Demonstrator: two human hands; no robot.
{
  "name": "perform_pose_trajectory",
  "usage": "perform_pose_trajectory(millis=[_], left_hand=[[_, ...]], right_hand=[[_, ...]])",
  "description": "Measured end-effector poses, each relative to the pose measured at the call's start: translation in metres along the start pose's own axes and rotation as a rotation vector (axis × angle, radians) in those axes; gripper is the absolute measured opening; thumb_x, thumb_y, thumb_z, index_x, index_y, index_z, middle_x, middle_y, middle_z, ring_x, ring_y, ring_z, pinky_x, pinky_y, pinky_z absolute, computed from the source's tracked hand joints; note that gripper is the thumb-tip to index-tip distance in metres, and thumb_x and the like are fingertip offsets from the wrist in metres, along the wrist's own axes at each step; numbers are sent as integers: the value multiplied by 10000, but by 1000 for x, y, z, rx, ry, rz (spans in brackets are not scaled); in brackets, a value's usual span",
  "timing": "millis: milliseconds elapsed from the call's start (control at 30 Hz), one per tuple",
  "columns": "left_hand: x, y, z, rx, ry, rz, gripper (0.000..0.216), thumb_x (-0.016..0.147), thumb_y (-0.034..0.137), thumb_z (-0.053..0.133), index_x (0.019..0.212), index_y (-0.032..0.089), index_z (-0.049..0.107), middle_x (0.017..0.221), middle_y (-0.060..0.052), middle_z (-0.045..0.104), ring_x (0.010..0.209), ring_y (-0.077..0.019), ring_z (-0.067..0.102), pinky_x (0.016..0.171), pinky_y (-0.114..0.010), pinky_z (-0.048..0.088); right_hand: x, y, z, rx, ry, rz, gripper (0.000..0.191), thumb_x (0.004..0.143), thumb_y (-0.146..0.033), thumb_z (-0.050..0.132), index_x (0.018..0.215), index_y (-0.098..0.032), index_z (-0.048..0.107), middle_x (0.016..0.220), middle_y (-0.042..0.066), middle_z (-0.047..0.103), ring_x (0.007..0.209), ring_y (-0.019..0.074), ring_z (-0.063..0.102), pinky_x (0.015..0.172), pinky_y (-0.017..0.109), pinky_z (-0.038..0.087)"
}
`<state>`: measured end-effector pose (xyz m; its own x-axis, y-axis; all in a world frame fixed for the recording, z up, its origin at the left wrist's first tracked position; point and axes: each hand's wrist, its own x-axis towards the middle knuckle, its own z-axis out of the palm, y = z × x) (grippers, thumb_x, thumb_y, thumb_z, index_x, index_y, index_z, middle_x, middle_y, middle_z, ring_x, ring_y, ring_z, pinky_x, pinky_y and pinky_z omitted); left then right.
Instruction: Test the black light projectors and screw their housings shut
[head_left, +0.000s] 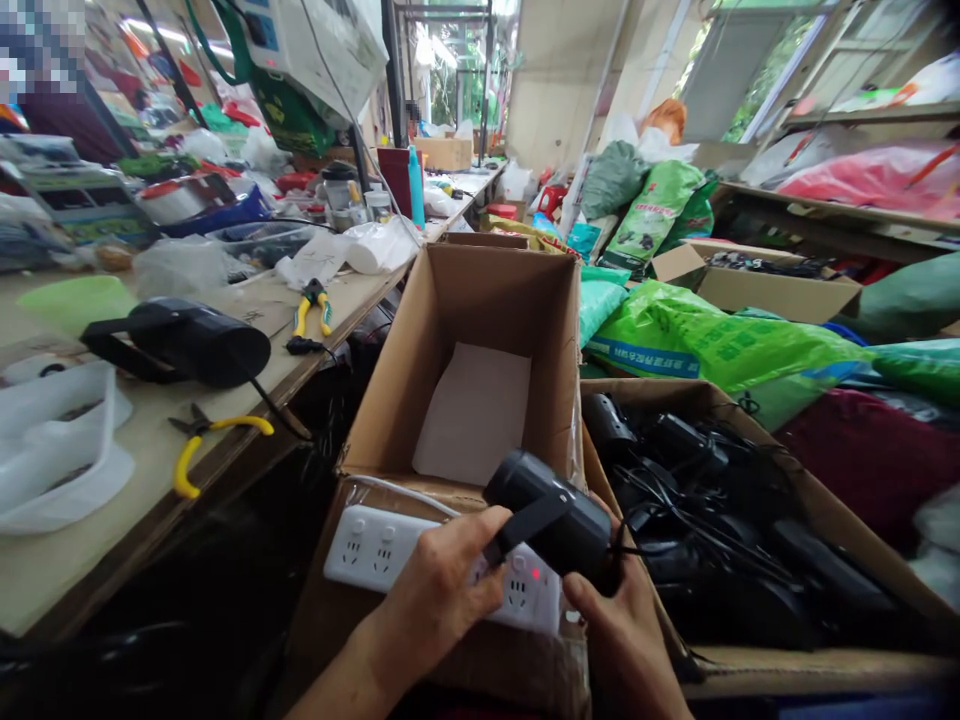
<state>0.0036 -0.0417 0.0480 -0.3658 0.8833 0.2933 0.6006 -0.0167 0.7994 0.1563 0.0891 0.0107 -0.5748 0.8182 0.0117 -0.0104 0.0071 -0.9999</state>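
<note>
A black cylindrical spotlight (559,505) with a flat U-shaped bracket is held between both hands, tilted, above a white power strip (379,545). My left hand (442,575) pinches the end of the bracket. Around the lower right end of the body, where a dark cable comes out, my right hand (619,605) is closed; some of its fingers are hidden behind it. A small red light glows on the power strip. Just beyond the hands stands an open cardboard box (386,375) with a pale sheet (476,415) on its bottom.
To the right, a cardboard box (720,655) holds several black lamps and cables (697,500). On the left workbench (240,440) lie a similar black spotlight (199,345), yellow-handled cutters (199,435), pliers (311,308) and a white plastic tub (90,460). Green sacks (697,335) are heaped at right.
</note>
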Motion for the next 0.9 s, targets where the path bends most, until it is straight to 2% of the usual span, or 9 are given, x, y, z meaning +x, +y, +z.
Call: perform_pose_trajectory(millis=[67,100,233,300,400,500,667,800,900], left_hand=[[-3,3,5,93,-23,83,510,805,114,578,1277,291,503,1074,-72,674,910,-258,651,804,-362,514],[-4,3,7,156,8,122,538,802,112,580,1298,302,492,1114,-90,659,924,-276,651,809,-390,518],[-7,9,17,282,288,220,692,734,173,681,1356,339,426,1253,-134,551,1028,-341,611,831,-453,523],[-6,14,19,218,362,204,850,661,204,750,1397,327,345,1387,-144,437,1172,-382,519,925,-497,479],[-2,21,15,64,373,130,966,605,191,783,1416,301,270,1505,-149,291,1284,-399,414,997,-525,431],[2,25,8,-82,320,60,971,606,185,786,1417,290,263,1515,-160,280,1283,-392,428,980,-525,454],[2,20,4,-240,19,166,803,633,94,750,1337,351,462,1402,-99,498,1205,-329,541,970,-453,484],[2,8,18,-292,-87,234,718,672,143,769,1300,385,517,1381,-72,529,1194,-319,553,968,-424,488],[4,9,39,-364,-171,195,628,709,149,740,1254,405,562,1332,-50,579,1168,-310,576,970,-437,485]], right_hand=[[1,2,-3,-98,57,-14,811,620,-520,753,1299,-199,447,1159,119,631,1069,317,587,905,437,471],[1,3,-5,-115,70,-16,750,634,-524,737,1261,-194,489,1118,114,646,1052,319,588,906,445,462],[-1,13,-12,44,2,-25,523,704,-545,658,1097,-204,603,889,94,690,859,295,642,789,438,509],[-3,18,-14,147,-59,-28,534,694,-561,657,1094,-210,609,851,95,692,823,298,650,746,437,521],[-5,20,-21,197,-124,-26,715,627,-617,684,1200,-208,559,910,118,692,891,336,647,745,455,524],[-1,10,-32,106,-193,-44,836,548,-632,731,1253,-234,522,1043,129,671,984,360,630,809,454,520],[0,-16,-61,36,-334,-91,790,517,-437,815,1237,-270,536,1165,96,644,1065,333,609,894,430,493],[-20,-29,-85,119,-352,-50,835,523,-435,836,1270,-275,498,1163,83,645,1061,296,616,893,424,481],[-42,-37,-104,119,-331,-7,850,507,-479,832,1266,-275,510,1145,82,652,1040,305,624,880,433,480]])
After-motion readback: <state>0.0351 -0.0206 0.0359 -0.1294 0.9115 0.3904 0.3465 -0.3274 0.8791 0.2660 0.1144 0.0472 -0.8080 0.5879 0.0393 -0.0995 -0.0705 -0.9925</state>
